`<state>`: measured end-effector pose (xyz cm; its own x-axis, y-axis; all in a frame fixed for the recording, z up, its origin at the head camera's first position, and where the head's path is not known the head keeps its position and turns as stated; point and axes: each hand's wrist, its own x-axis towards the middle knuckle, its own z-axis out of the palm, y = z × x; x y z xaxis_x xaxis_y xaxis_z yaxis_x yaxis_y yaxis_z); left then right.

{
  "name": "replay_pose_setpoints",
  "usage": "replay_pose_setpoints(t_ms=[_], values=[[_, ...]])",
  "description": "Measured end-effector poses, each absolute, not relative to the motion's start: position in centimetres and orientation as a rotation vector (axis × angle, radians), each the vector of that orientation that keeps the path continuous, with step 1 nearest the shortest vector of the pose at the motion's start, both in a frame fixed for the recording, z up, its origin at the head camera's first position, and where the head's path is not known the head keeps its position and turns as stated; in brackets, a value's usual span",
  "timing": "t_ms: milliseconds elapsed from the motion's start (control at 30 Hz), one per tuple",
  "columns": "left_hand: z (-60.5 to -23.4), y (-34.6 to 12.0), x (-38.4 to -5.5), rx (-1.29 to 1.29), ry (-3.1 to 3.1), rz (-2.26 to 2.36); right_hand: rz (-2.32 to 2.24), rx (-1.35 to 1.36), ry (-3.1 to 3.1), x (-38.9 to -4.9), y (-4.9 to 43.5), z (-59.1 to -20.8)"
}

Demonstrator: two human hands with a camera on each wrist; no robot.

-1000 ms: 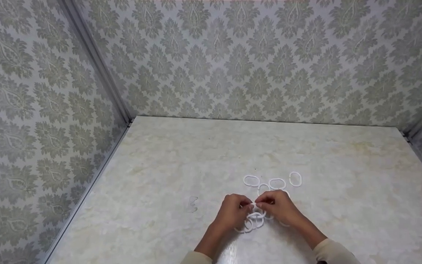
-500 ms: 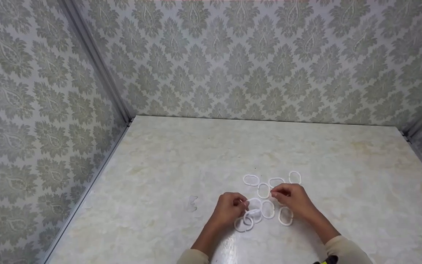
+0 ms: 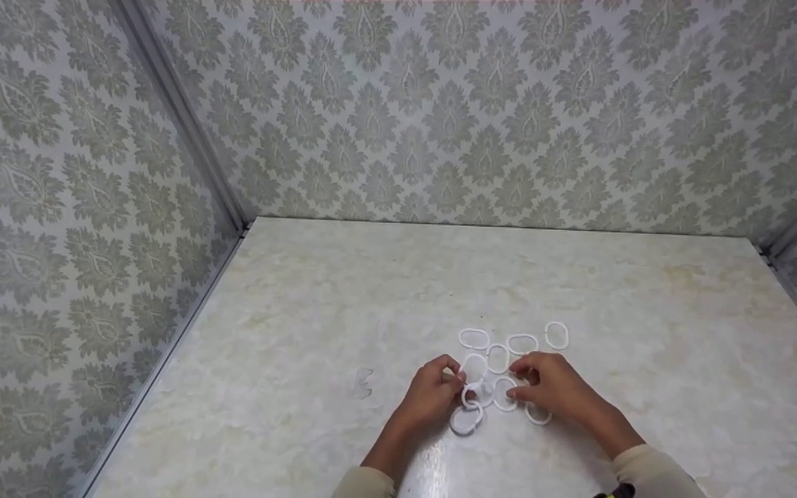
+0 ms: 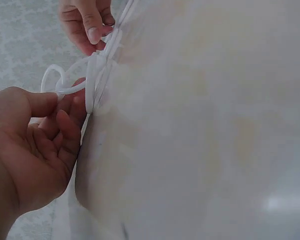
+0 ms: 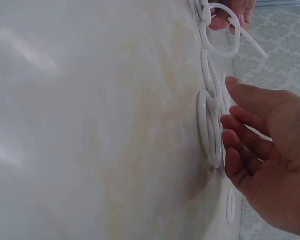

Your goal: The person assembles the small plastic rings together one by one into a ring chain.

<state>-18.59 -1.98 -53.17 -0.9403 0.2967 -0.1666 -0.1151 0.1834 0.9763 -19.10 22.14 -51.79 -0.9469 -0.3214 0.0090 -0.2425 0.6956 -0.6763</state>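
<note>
My left hand point(image 3: 433, 394) pinches a white plastic oval chain link point(image 4: 49, 70) between thumb and fingers. It is joined to other links in a short chain; the lowest chain link point(image 3: 479, 418) hangs toward the near side of the table. To the right, my right hand point(image 3: 556, 389) hovers with thumb and fingers spread and loosely bent, nothing between them. Just under its fingertips lies a loose link point(image 3: 506, 410), and another loose link point(image 3: 539, 422) is partly hidden below the palm. In the right wrist view, loose links point(image 5: 203, 125) lie close to the fingertips.
Several more loose white links lie beyond the hands, among them an upright oval link point(image 3: 567, 335) and a sideways link point(image 3: 474, 330). A small clear piece or mark point(image 3: 362, 384) is left of the hands. Patterned walls border the pale table point(image 3: 301, 311).
My right hand has left the chain and moved right, over the loose links, its fingers spreading. My left hand has kept the chain, shifting its links slightly.
</note>
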Motion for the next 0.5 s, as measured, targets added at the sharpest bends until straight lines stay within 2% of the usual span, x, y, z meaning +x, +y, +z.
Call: replay_pose_setpoints(t_ms=[200,500], values=[[-53.3,-1.9,-18.6,0.197,2.198,1.868,-0.879,-0.425,2.862,-18.8,21.1,-51.7],[-53.1,-2.1,-18.5,0.165,2.161,1.927,-0.814,-0.533,2.822,-18.2,20.3,-51.3]])
